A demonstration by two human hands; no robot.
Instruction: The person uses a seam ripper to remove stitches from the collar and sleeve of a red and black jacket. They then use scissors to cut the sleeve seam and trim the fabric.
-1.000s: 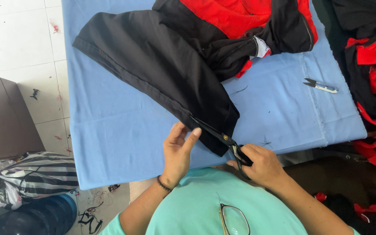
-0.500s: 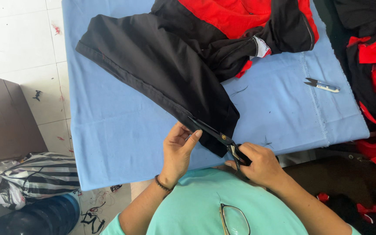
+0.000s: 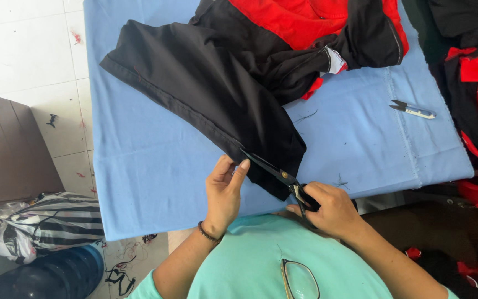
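Striped bag [image 3: 56, 221]: on the floor, left of the worktop [image 3: 139, 166], which has a blue cover.

Left hand [image 3: 223, 191]: pinching the hem of the black-and-red garment [image 3: 222, 77] at the near edge, as half a second ago.

Black scissors [image 3: 275, 173]: gripped at the handles by the right hand [image 3: 330, 209]; blades laid along the hem, just beside the left fingertips, little changed since then.

Thread snips [image 3: 413, 109]: lying on the worktop to the right, well apart, unmoved.

black and red garment [image 3: 222, 88] spread on the blue table, hem corner at 6 o'clock, black scissors [image 3: 275, 173] open on that edge
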